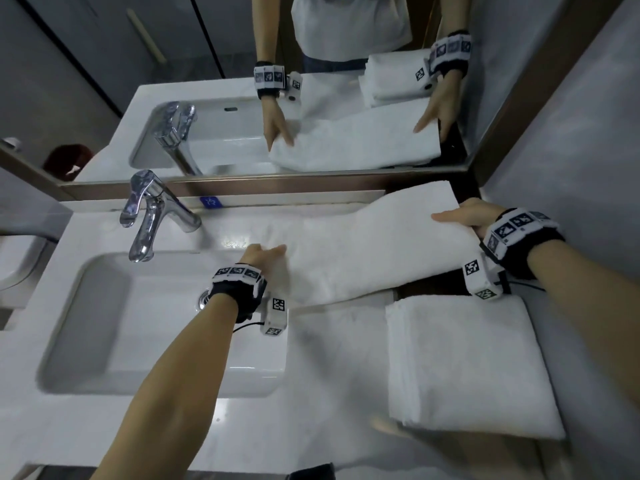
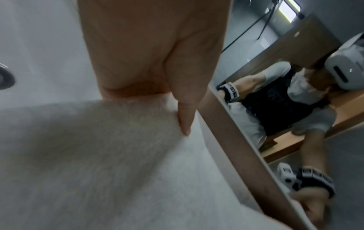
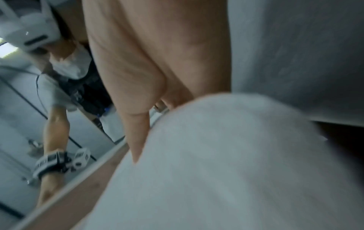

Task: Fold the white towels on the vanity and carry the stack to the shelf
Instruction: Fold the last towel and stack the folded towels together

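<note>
A long white towel (image 1: 363, 251) is stretched between my hands over the back of the vanity (image 1: 277, 427), just below the mirror. My left hand (image 1: 266, 254) pinches its left end beside the basin, thumb on top (image 2: 183, 112) and fingers hidden under the cloth (image 2: 98, 155). At the towel's right end, near the wall, my right hand (image 1: 467, 216) grips it with the thumb lying over the cloth (image 3: 216, 163). A stack of folded white towels (image 1: 467, 368) lies on the counter at the front right, under my right forearm.
The white sink basin (image 1: 138, 323) sits at the left, with a chrome faucet (image 1: 149, 216) behind it. A mirror (image 1: 311, 98) with a brown frame runs along the back. A grey wall (image 1: 571, 150) closes the right side.
</note>
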Demonstrator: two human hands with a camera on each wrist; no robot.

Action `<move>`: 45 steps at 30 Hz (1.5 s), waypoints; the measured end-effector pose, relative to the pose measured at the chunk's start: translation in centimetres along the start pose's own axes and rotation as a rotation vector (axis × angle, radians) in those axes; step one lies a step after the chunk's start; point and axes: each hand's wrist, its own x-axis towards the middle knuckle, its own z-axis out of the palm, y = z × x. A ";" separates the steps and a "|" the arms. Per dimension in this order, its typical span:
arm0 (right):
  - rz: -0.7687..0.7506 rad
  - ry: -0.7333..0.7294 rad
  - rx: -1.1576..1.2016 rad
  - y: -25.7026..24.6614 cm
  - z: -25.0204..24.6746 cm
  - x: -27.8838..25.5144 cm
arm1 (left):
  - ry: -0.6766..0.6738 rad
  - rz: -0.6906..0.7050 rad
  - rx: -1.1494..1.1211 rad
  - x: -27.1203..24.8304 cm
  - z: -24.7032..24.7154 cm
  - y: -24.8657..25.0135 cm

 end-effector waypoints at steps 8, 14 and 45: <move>-0.365 0.017 0.300 -2.3 -3.1 -2.5 | 0.023 0.481 -0.296 -2.5 -4.2 4.7; -0.871 0.290 -0.235 -0.9 -4.6 -5.4 | -0.060 0.694 -0.012 -4.0 -5.6 3.2; -0.181 0.462 -0.499 4.1 0.3 -3.0 | 0.226 0.165 0.382 -1.1 2.7 -1.1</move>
